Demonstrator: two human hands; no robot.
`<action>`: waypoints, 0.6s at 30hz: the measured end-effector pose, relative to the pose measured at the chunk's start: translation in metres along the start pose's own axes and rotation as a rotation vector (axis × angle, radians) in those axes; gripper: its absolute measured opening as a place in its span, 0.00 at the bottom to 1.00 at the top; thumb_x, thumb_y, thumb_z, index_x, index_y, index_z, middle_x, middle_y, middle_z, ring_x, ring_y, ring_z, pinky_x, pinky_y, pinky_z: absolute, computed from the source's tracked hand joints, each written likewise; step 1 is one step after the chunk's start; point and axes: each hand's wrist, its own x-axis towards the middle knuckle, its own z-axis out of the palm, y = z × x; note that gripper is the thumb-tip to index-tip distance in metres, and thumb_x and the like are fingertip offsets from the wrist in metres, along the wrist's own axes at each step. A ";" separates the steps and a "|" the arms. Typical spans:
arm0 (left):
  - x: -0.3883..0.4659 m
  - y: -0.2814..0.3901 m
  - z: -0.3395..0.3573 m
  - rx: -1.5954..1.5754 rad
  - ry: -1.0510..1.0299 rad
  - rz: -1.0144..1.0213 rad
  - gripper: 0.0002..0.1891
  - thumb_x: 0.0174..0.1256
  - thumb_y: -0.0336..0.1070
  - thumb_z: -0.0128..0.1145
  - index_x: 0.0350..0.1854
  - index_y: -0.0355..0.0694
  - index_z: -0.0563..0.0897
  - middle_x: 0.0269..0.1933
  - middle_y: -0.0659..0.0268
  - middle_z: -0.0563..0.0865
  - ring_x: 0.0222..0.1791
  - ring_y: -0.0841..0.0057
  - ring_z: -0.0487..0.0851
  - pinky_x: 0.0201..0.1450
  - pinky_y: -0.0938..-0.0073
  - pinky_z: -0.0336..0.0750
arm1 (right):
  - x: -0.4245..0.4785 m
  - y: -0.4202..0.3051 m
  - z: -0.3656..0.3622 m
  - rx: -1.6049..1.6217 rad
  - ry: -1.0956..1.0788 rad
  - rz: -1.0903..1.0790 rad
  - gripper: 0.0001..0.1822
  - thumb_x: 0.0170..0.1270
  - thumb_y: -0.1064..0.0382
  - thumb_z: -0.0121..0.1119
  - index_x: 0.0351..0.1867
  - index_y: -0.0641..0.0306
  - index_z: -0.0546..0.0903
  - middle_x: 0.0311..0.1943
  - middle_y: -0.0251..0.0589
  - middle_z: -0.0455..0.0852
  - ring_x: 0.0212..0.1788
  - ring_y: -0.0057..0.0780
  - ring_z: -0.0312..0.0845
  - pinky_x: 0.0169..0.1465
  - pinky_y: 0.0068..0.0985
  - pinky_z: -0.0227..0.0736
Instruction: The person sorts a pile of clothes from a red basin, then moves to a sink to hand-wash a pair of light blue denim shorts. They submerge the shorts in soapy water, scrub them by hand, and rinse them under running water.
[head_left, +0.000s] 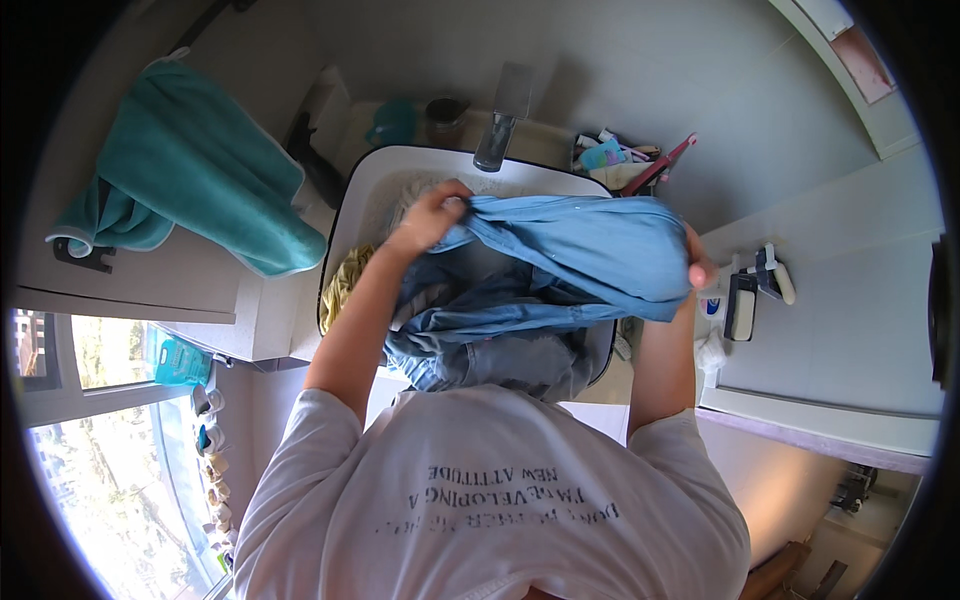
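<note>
A light blue garment (592, 240) is stretched between my two hands above a white sink basin (397, 161). My left hand (435, 214) grips a bunched end of the cloth, left of the faucet. On the other side, my right hand (696, 259) holds the wide folded end, past the basin's right rim; the cloth hides most of its fingers. Below the stretched part, darker blue denim-like cloth (450, 322) fills the basin and hangs over its front edge. A yellowish cloth (346, 285) lies along the basin's left wall.
A metal faucet (495, 139) juts over the back rim. Behind the right corner stands a holder of toothbrushes and tubes (611, 154). A teal towel (195, 165) hangs at left. Brushes (742, 307) are mounted on the right wall. A dark cup (446, 116) stands behind the basin.
</note>
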 end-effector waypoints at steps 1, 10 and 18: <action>-0.002 -0.008 -0.014 -0.304 -0.020 0.022 0.12 0.57 0.35 0.49 0.42 0.40 0.77 0.39 0.65 0.77 0.44 0.75 0.73 0.54 0.76 0.65 | 0.000 -0.004 -0.002 0.008 0.015 -0.025 0.38 0.41 0.59 0.68 0.51 0.84 0.68 0.36 0.48 0.80 0.37 0.32 0.77 0.45 0.27 0.72; -0.022 0.058 -0.059 0.520 -0.422 0.032 0.27 0.45 0.52 0.66 0.43 0.39 0.76 0.40 0.54 0.81 0.41 0.64 0.80 0.45 0.72 0.73 | -0.005 -0.007 -0.074 -0.074 0.054 0.021 0.36 0.53 0.51 0.62 0.55 0.80 0.68 0.49 0.54 0.79 0.48 0.41 0.78 0.55 0.34 0.71; -0.010 0.042 -0.003 1.069 -0.218 -0.096 0.36 0.38 0.63 0.68 0.44 0.37 0.79 0.42 0.55 0.85 0.48 0.58 0.81 0.54 0.61 0.70 | 0.007 -0.027 0.032 -0.584 -0.069 0.261 0.31 0.52 0.65 0.64 0.57 0.74 0.68 0.49 0.39 0.76 0.51 0.25 0.70 0.58 0.22 0.60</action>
